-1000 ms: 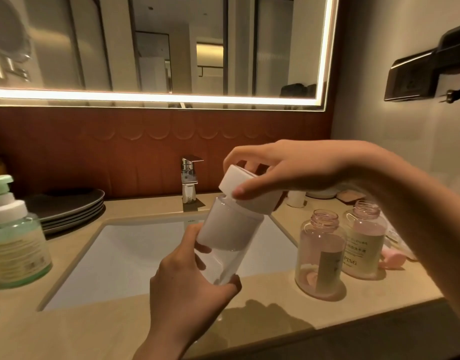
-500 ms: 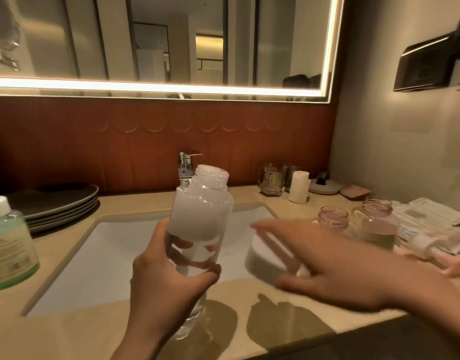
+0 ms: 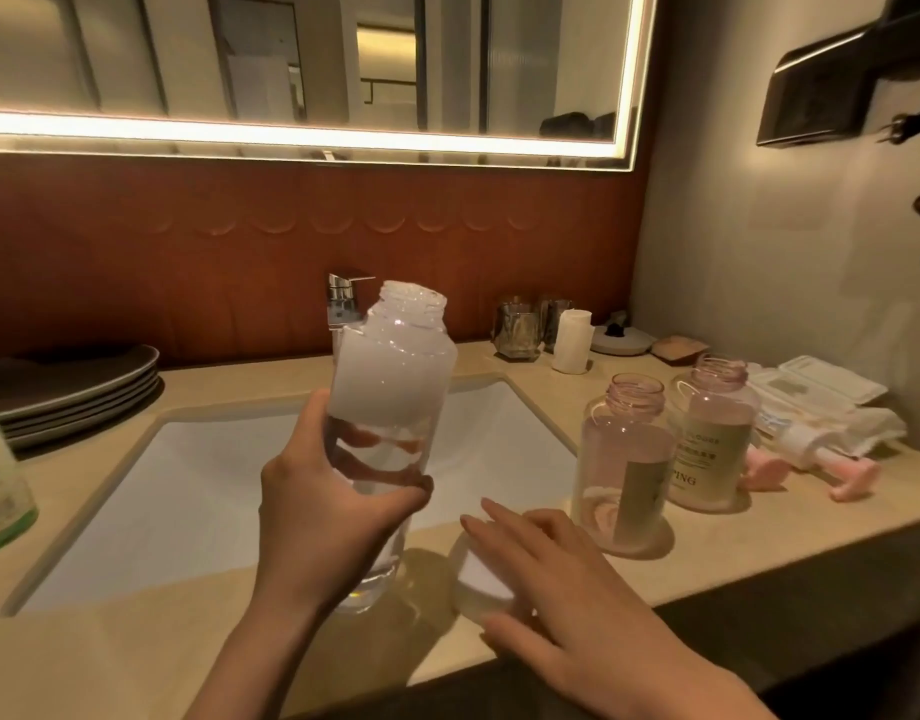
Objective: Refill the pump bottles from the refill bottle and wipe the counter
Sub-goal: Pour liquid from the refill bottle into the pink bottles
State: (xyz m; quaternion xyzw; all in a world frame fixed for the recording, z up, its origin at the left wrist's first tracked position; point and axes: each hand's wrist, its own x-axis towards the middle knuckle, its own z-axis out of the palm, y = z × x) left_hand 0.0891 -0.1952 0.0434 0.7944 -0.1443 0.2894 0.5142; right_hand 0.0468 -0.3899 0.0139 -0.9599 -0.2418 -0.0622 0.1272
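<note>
While the right hand (image 3: 567, 589) lies over the white cap (image 3: 481, 574) at the near edge of the counter (image 3: 136, 657), its fingers straight and spread, resting on the cap rather than clasping it, the pouring step looks ready to begin. Just beyond, the left hand (image 3: 323, 522) wraps fingers and thumb around the lower half of the refill bottle (image 3: 395, 376), which is uncapped and leans slightly to the right in front of the sink (image 3: 162, 511); whether its base touches the counter I cannot tell. To pour well, I would bring its mouth close over the nearer pump bottle (image 3: 624, 459), tilt slowly, and use the right hand to steady that bottle, since the neck is narrow and a quick tip could spill. That bottle looks nearly empty. The second pump bottle (image 3: 712, 439) stands open just behind it to the right. The pink pump heads (image 3: 842, 480) lie further right, and the tap (image 3: 343, 298) stands at the back.
</note>
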